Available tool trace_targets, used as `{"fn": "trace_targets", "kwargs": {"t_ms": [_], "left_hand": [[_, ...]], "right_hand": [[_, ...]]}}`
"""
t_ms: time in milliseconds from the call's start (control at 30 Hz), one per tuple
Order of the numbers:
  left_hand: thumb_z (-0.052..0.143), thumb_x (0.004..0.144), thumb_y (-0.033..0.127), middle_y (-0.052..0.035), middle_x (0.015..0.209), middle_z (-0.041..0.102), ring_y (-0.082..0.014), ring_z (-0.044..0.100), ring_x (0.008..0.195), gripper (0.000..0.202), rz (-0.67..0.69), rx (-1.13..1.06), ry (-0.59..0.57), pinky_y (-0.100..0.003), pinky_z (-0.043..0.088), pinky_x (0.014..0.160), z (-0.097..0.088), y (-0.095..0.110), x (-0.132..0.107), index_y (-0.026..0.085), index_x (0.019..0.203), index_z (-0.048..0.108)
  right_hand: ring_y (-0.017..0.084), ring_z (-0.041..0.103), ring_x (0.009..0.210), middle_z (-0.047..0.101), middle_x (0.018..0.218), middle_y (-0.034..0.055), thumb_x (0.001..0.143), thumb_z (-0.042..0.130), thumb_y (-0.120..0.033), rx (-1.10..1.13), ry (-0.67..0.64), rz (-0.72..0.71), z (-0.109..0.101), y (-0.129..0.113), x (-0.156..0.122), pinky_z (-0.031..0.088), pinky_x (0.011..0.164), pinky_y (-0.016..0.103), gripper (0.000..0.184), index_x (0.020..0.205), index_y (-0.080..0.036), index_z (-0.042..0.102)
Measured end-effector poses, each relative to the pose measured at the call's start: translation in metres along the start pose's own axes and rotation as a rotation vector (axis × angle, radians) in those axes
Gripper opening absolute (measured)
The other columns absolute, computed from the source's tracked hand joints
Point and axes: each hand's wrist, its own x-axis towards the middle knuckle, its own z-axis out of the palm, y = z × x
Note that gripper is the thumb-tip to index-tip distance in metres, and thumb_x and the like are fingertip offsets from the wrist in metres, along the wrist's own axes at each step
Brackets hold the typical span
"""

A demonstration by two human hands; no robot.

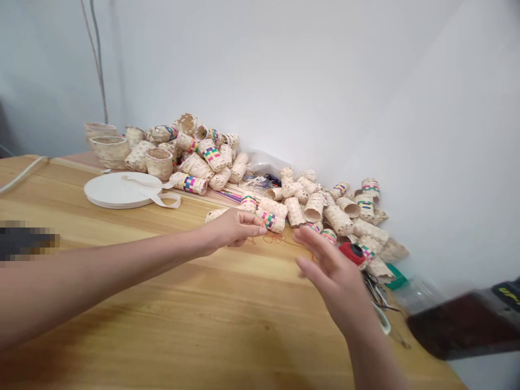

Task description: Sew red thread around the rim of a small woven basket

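My left hand [234,227] reaches across the wooden table [203,325] with its fingertips pinched together, seemingly on a thin orange thread [280,239] that lies on the wood. Just past those fingers lies a small woven basket with coloured bands [271,219]. My right hand [329,271] hovers over the table to the right, fingers stretched out and apart, holding nothing. A red spool [352,252] sits right behind it.
Many small woven baskets [195,157] are heaped along the white wall, with more [345,211] at the right. A flat white tape roll [122,189] lies at the left. Scissors [377,295] and a dark object [467,325] sit near the right edge.
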Motion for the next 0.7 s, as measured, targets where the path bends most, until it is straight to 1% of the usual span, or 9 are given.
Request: {"fn": "trace_targets", "kwargs": {"t_ms": [33,100,167,200,267,333,433,533,700], "left_hand": [[0.071,0.068,0.049,0.0084,0.042,0.033,-0.0046,0.024,0.035,0.036,0.007,0.023,0.001,-0.019,0.012,0.037,0.0,0.005,-0.003,0.016,0.074,0.059],[0.07,0.068,0.05,0.0083,0.043,0.033,-0.0044,0.024,0.036,0.036,0.018,0.063,0.004,-0.019,0.013,0.037,-0.001,0.013,-0.01,0.016,0.075,0.059],[0.069,0.069,0.049,0.0078,0.044,0.035,-0.0044,0.025,0.037,0.035,0.023,0.122,0.047,-0.018,0.013,0.038,-0.007,0.018,-0.016,0.016,0.074,0.059],[0.068,0.069,0.047,0.0075,0.044,0.036,-0.0044,0.025,0.037,0.034,0.019,0.151,0.089,-0.018,0.014,0.038,-0.012,0.02,-0.02,0.016,0.074,0.058],[0.068,0.068,0.045,0.0074,0.044,0.036,-0.0048,0.026,0.038,0.031,-0.007,0.192,0.202,-0.018,0.014,0.039,-0.027,0.02,-0.028,0.016,0.073,0.057],[0.067,0.068,0.043,0.0076,0.044,0.035,-0.0051,0.025,0.038,0.029,-0.049,0.201,0.304,-0.018,0.014,0.04,-0.045,0.015,-0.037,0.016,0.073,0.056],[0.065,0.07,0.041,0.0074,0.044,0.034,-0.0055,0.024,0.039,0.027,-0.105,0.197,0.367,-0.019,0.013,0.041,-0.071,0.002,-0.05,0.017,0.072,0.054],[0.065,0.07,0.042,0.0068,0.044,0.034,-0.0064,0.024,0.039,0.027,-0.131,0.219,0.386,-0.02,0.013,0.042,-0.086,-0.009,-0.059,0.018,0.069,0.052],[0.062,0.076,0.036,0.0071,0.043,0.033,-0.0066,0.024,0.041,0.023,-0.162,0.244,0.416,-0.02,0.015,0.046,-0.093,-0.012,-0.068,0.018,0.068,0.05]], "right_hand": [[0.026,0.055,0.112,0.056,0.128,0.0076,0.083,0.062,-0.035,0.09,-0.065,0.007,0.009,0.008,0.018,0.054,0.072,0.031,0.044,0.126,-0.028,0.056],[0.025,0.052,0.113,0.051,0.132,0.0089,0.079,0.066,-0.036,0.243,-0.269,0.02,0.026,0.02,0.047,0.053,0.065,0.028,0.062,0.137,-0.026,0.044],[0.02,0.06,0.085,0.063,0.109,0.0082,0.077,0.066,-0.04,0.244,-0.397,0.061,0.034,0.028,0.063,0.047,0.054,0.023,0.06,0.132,-0.022,0.051],[0.016,0.057,0.071,0.065,0.093,0.0056,0.078,0.065,-0.041,0.206,-0.417,0.084,0.033,0.032,0.067,0.043,0.05,0.021,0.052,0.125,-0.02,0.058],[0.01,0.045,0.055,0.059,0.07,0.0008,0.078,0.063,-0.045,0.111,-0.378,0.118,0.021,0.043,0.066,0.035,0.047,0.02,0.037,0.101,-0.016,0.07],[0.009,0.041,0.052,0.054,0.064,-0.0004,0.079,0.062,-0.048,0.061,-0.326,0.15,-0.001,0.057,0.059,0.032,0.046,0.021,0.035,0.085,-0.015,0.07],[0.009,0.037,0.05,0.049,0.061,-0.0018,0.079,0.06,-0.052,-0.03,-0.262,0.217,-0.036,0.079,0.041,0.029,0.046,0.021,0.038,0.08,-0.015,0.067],[0.009,0.034,0.048,0.046,0.058,-0.0029,0.08,0.057,-0.054,-0.133,-0.231,0.269,-0.062,0.096,0.023,0.025,0.043,0.021,0.039,0.077,-0.016,0.064],[0.017,0.052,0.066,0.062,0.071,0.0019,0.078,0.059,-0.054,-0.295,-0.169,0.279,-0.084,0.11,0.005,0.039,0.058,0.024,0.037,0.075,-0.018,0.066]]}}
